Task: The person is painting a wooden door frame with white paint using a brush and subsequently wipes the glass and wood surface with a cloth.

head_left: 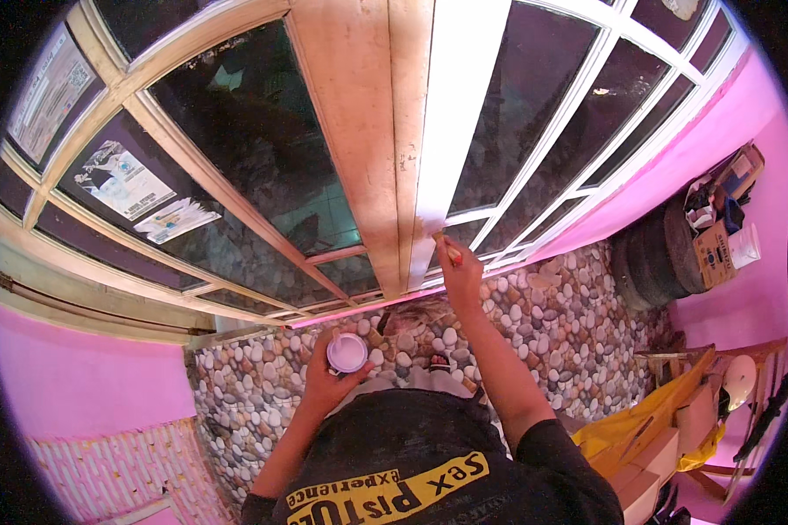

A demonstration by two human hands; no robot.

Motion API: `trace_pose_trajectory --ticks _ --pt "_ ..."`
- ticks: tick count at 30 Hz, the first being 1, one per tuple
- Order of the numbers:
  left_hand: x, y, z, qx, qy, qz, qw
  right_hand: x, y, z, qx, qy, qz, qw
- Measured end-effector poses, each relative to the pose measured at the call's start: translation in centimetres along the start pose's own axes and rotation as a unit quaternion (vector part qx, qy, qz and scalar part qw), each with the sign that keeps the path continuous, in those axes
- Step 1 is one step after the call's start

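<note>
- A black fabric T-shirt (394, 429) fills the lower centre of the frame.
- A slanting yellow printed band (416, 496) with bold black lettering crosses its chest at the bottom edge; small, faint grey print sits to the right.
- A short black right sleeve (559, 451) shows at lower right, a short black left sleeve (258, 509) at lower left.
- Pale greyish cloth legwear (425, 380) and dark, light-strapped footwear (440, 360) peek out below centre.
</note>
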State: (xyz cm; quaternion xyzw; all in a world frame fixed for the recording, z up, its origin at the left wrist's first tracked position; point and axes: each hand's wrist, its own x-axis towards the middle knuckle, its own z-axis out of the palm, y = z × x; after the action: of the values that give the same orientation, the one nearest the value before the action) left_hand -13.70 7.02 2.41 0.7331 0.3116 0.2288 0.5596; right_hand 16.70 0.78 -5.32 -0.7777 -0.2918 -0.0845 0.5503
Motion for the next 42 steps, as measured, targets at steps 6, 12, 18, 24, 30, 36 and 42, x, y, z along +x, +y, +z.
trace_pose_trajectory --ticks 6,12,18,24,30,36,42 --pt "-0.2 -0.4 -0.3 0.001 0.01 0.013 1.0 -2.2 -0.5 -2.1 0.062 0.0 0.105 0.993" --pt "0.0 0.3 0.1 -0.001 0.002 0.031 1.0 -1.6 1.0 -0.3 -0.048 -0.051 0.066 0.995" --pt "0.4 -0.3 -0.5 0.011 0.002 0.051 0.999 -0.7 -1.5 -1.5 0.037 0.043 0.053 0.997" --pt "0.5 -0.3 -0.1 -0.031 0.01 0.057 0.998 -1.9 -1.2 -1.5 -0.002 -0.059 0.09 0.994" --pt "0.8 0.2 -1.0 0.003 0.002 0.064 0.998 0.7 -4.5 -1.5 0.098 -0.014 0.097 0.99" --pt "0.7 -0.1 -1.1 -0.015 -0.024 0.055 0.998 -2.5 -5.4 -4.8 -0.035 -0.093 0.025 0.995" --pt "0.2 -1.0 -1.5 0.018 -0.015 0.079 0.997 -1.1 -1.9 -4.2 -0.082 -0.249 -0.102 0.96"
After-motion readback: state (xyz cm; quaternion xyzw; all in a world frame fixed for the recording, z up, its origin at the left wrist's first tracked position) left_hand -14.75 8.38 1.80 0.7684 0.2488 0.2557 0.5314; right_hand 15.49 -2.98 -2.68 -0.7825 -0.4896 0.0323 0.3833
